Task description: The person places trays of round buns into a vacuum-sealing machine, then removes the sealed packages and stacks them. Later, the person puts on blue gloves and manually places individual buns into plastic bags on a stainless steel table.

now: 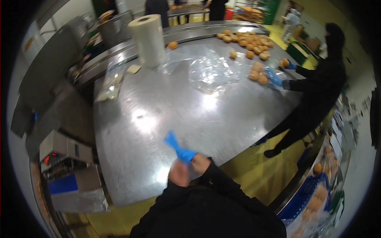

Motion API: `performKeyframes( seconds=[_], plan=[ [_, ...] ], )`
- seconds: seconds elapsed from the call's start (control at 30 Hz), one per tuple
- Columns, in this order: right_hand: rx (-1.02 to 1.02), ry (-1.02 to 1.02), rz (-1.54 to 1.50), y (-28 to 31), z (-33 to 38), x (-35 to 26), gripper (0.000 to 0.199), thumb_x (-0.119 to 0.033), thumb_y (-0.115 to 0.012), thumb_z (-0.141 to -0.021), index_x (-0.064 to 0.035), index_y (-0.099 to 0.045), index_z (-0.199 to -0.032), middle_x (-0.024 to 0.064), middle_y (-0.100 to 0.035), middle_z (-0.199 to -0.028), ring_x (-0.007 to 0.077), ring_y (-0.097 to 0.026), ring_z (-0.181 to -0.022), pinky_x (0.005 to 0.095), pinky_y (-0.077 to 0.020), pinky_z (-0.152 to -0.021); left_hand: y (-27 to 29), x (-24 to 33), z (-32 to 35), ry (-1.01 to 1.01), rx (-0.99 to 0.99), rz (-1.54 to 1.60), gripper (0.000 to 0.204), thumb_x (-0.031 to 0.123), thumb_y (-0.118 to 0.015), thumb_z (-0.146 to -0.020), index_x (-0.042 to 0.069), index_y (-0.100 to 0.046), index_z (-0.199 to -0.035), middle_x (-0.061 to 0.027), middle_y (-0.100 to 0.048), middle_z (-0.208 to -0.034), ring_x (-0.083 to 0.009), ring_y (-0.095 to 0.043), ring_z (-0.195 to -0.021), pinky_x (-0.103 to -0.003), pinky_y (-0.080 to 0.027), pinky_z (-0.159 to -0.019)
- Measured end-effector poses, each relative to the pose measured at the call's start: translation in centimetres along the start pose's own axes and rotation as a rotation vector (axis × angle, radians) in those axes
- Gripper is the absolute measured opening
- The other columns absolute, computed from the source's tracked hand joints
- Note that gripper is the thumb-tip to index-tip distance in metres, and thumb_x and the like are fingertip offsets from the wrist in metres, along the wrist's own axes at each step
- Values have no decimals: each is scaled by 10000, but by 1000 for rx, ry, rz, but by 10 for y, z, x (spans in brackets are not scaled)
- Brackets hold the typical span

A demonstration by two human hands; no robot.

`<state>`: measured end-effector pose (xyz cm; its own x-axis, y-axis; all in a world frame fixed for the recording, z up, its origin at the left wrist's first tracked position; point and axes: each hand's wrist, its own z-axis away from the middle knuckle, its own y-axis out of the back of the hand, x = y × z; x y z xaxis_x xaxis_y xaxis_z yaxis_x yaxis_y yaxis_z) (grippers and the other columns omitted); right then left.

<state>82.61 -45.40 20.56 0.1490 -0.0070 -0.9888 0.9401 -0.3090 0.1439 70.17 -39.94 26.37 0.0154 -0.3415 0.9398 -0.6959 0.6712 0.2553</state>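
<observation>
A blue disposable glove (181,151) hangs over the near part of the steel table, its limp fingers pointing away from me. My right hand (201,163) is bare and closed, pinching the glove near its cuff. Close beside it, my left hand (179,173) is at the glove's cuff end, also bare where it shows. Blur and the glove hide its fingers, so whether it grips the glove or is partly inside cannot be told. Both sleeves are black.
On the steel table (166,107) stand a large roll of clear film (147,41), loose clear bags (214,73) and a heap of bread rolls (250,41). At right, a person in black (321,79) with blue gloves handles bagged rolls (258,73). A blue crate (305,198) sits lower right.
</observation>
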Motion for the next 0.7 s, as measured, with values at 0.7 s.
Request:
performKeyframes(
  seconds=[0.7],
  plan=[
    [-195, 3, 919, -79, -78, 117, 362, -137, -389, -814, -99, -391, -1174, 115, -435, -1167, 230, -410, -1078, 319, -302, -933, 4, -15, -30, -358, -493, -498, 149, 175, -458, -784, 47, -430, -713, -146, -487, -637, -326, -513, -615, -411, -356, -559]
  ],
)
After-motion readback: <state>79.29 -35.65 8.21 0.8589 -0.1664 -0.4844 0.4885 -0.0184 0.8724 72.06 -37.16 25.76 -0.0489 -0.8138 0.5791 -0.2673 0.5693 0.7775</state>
